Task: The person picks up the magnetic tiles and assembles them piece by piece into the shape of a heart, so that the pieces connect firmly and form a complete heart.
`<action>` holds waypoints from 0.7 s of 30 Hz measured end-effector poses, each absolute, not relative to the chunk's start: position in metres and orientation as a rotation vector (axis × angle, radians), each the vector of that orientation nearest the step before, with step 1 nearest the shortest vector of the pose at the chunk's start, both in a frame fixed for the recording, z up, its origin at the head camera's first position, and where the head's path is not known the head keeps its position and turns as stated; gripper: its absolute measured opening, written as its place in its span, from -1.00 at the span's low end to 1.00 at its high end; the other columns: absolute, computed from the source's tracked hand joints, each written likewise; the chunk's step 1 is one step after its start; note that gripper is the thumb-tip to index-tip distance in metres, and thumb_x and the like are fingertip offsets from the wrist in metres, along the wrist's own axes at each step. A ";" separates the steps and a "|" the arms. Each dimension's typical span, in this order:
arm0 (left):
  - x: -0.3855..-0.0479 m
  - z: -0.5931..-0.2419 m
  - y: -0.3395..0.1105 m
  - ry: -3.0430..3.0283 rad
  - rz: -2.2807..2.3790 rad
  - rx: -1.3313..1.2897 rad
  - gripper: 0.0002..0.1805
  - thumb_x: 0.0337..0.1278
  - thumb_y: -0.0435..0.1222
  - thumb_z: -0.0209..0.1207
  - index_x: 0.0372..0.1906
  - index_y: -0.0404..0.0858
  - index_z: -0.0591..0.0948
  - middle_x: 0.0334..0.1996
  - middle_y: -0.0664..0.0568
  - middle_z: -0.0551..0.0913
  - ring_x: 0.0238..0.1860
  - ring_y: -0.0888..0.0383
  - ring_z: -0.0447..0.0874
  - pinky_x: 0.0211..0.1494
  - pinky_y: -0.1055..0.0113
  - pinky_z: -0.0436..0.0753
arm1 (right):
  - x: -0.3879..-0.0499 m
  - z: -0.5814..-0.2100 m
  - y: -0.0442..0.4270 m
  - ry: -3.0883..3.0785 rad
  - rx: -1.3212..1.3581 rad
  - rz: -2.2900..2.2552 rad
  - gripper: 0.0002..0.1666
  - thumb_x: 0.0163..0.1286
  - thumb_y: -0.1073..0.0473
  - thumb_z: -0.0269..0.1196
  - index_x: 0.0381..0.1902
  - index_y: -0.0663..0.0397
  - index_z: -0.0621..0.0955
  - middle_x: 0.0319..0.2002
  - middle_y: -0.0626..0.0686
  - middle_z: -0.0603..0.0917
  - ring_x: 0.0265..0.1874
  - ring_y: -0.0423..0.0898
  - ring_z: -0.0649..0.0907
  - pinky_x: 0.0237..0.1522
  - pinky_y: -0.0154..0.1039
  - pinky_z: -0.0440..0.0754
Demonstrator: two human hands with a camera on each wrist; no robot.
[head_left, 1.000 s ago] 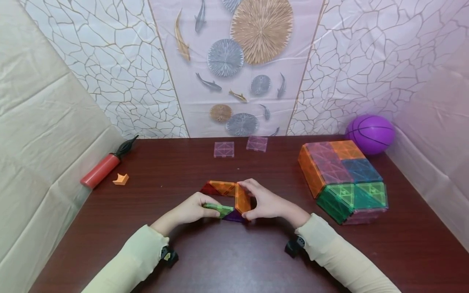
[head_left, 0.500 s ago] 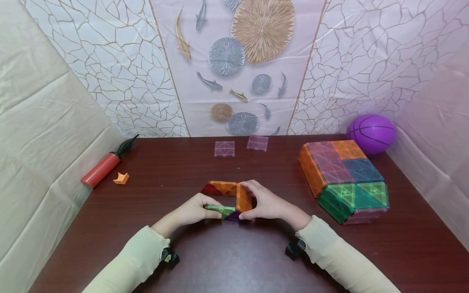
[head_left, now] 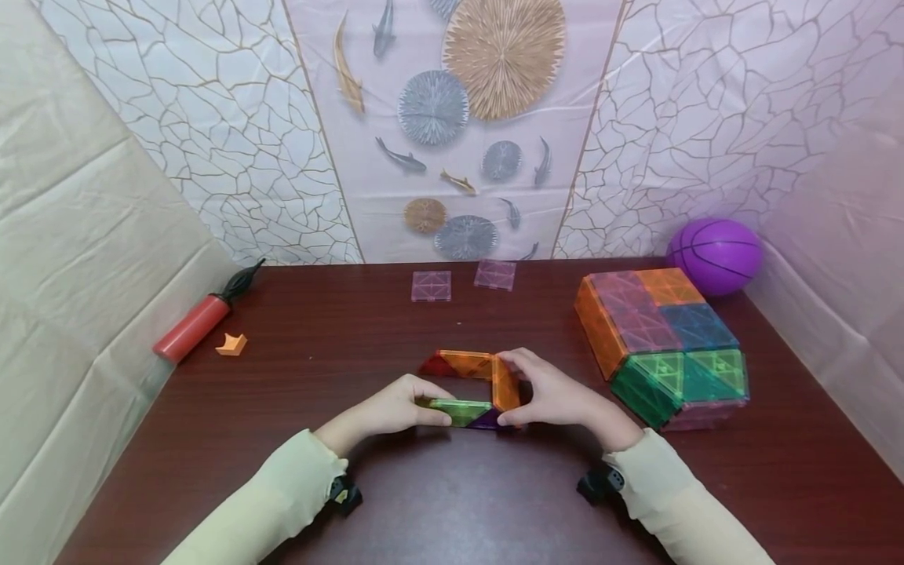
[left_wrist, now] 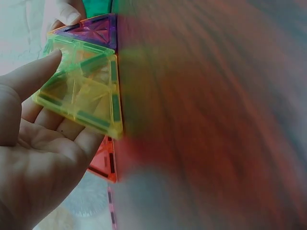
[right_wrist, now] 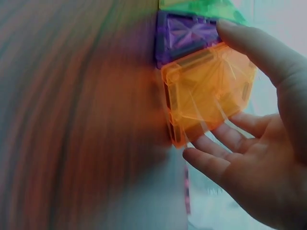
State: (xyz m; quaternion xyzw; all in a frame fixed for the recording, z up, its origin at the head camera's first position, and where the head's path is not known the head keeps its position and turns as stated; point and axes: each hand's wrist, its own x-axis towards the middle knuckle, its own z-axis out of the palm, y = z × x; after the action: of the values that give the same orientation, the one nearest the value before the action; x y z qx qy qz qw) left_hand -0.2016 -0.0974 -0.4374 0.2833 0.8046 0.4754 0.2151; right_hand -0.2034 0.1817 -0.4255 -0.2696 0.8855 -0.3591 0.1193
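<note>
Translucent magnetic tiles stand on edge in an open-sided ring at the table's middle. My left hand (head_left: 399, 406) pinches the yellow-green tile (left_wrist: 81, 88) in front, thumb on its near face, fingers behind. At the right end, my right hand (head_left: 558, 399) grips the orange tile (right_wrist: 208, 91), its thumb near the corner by a purple triangle tile (right_wrist: 187, 36). That purple tile adjoins the green one. A second orange tile (head_left: 468, 364) forms the back side, with a red triangle tile (head_left: 438, 364) at its left. Fingers partly cover the ring's left side.
To the right stands a larger multicoloured tile block (head_left: 628, 314), with a purple ball (head_left: 715, 257) behind it. Two pink square tiles (head_left: 431, 286) lie at the back. A red hand pump (head_left: 194, 326) and a small orange piece (head_left: 231, 344) lie left.
Both hands have shifted to the right with the tile ring between them. The block, ball, pump and pink tiles stay where they were.
</note>
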 end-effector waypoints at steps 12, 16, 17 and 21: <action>-0.210 -0.430 -0.075 2.173 1.251 0.855 -0.71 0.12 -0.28 0.32 -0.03 -0.25 0.71 -0.10 0.00 0.74 -0.06 0.23 0.66 0.00 0.37 0.58 | -0.194 -0.423 0.229 2.596 -0.711 -1.040 0.04 0.01 -0.10 0.51 0.35 0.12 0.29 0.23 0.16 0.39 0.21 0.17 0.45 0.21 0.09 0.43; -0.225 -0.417 -0.077 2.214 1.261 0.956 -0.69 0.14 -0.25 0.31 -0.03 -0.29 0.70 -0.12 -0.02 0.74 -0.10 0.21 0.69 0.02 0.34 0.59 | -0.192 -0.423 0.234 2.581 -0.687 -1.048 0.05 0.02 -0.10 0.50 0.37 0.12 0.27 0.24 0.17 0.38 0.23 0.18 0.44 0.22 0.10 0.41; -0.232 -0.413 -0.078 2.247 1.283 0.961 -0.69 0.14 -0.25 0.31 -0.04 -0.30 0.70 -0.13 -0.03 0.74 -0.10 0.19 0.69 0.03 0.31 0.59 | -0.193 -0.423 0.235 2.577 -0.684 -1.053 0.05 0.02 -0.10 0.50 0.37 0.12 0.27 0.24 0.17 0.38 0.23 0.18 0.44 0.23 0.10 0.41; -0.268 -0.401 -0.084 2.437 1.458 0.805 -0.70 0.09 -0.27 0.33 -0.08 -0.31 0.70 -0.18 -0.05 0.75 -0.10 0.12 0.67 0.02 0.24 0.59 | -0.194 -0.423 0.236 2.570 -0.687 -1.054 0.05 0.03 -0.11 0.50 0.38 0.10 0.27 0.26 0.15 0.38 0.24 0.17 0.43 0.24 0.10 0.40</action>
State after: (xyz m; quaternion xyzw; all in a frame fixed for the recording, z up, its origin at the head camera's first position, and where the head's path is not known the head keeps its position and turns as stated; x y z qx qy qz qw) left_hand -0.2678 -0.0843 -0.4008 0.2715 0.8219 0.4917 0.0951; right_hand -0.1939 0.2362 -0.4228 -0.2378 0.8894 -0.3646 0.1398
